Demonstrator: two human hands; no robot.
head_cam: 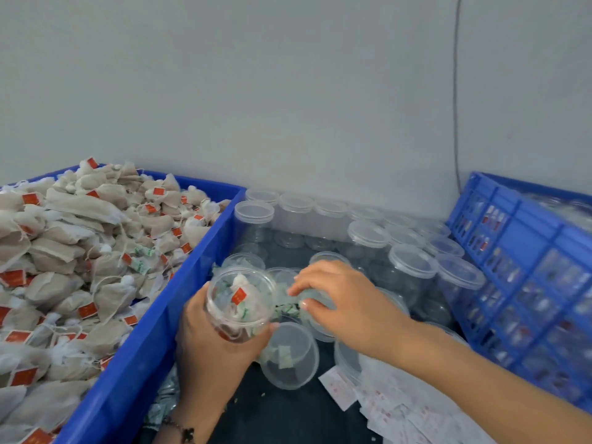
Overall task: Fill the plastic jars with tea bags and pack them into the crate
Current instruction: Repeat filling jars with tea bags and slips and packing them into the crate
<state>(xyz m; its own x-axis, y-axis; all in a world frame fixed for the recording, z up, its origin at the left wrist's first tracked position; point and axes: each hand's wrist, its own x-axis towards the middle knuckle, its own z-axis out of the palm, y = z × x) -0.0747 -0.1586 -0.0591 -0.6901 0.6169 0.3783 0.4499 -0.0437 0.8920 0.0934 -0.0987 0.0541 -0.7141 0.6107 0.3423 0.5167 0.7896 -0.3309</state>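
Left hand (205,341) grips the tilted, lidless clear plastic jar (240,304) of tea bags; they could spill while the right hand (336,299), fingers curled, picks at a clear lid (315,307) at frame centre.

Open dark table surface (288,408) at 6 o'clock, passable between both forearms. At 9 o'clock, blue bin (179,283) wall, heaped with tea bags (80,251). At 12 to 1 o'clock, close-set empty jars (368,238) against the wall. At 3 o'clock, tilted blue crate (528,267). Centre crowded: loose lids (290,355) and open jars touching. Paper labels (394,408) strewn at 5 o'clock.
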